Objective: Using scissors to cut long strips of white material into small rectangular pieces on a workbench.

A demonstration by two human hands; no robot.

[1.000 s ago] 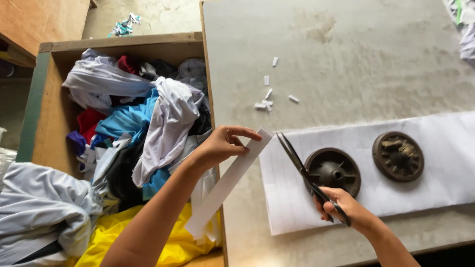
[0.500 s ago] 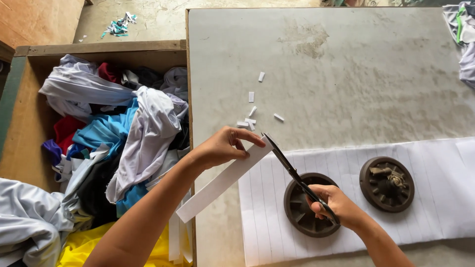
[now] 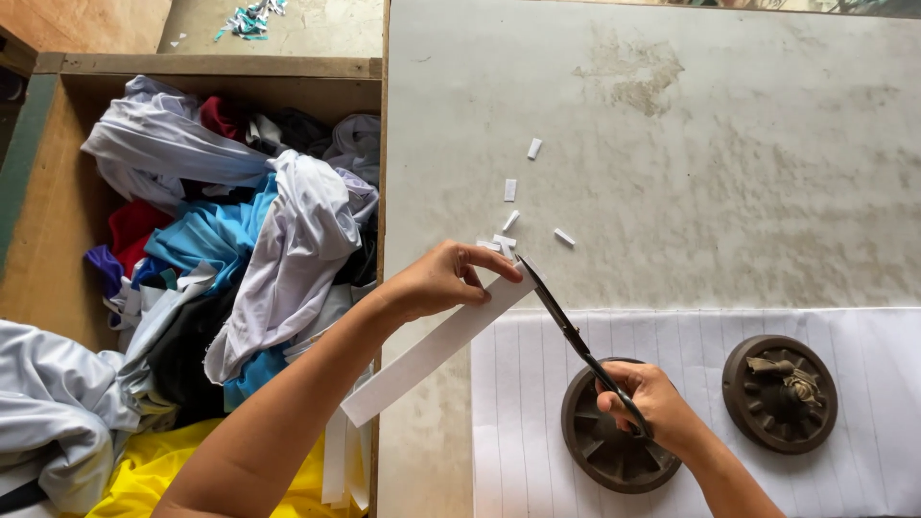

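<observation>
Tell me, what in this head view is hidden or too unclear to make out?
- Left round weight: partly covered by the right hand.
- Scissors: handles buried in that hand.
- Paper strip: upper end hidden under the left hand.
- Lined sheet: cut off by the bottom and right edges.
- Clothes in the wooden box: lower layers hidden by the top garments.

Work surface: a pale grey, stained table top. Lying directly on it are several small white paper offcuts, scattered near its middle, and a large white ruled sheet along the near edge. Two dark round metal weights rest on the sheet, well apart, one left and one right.
</observation>
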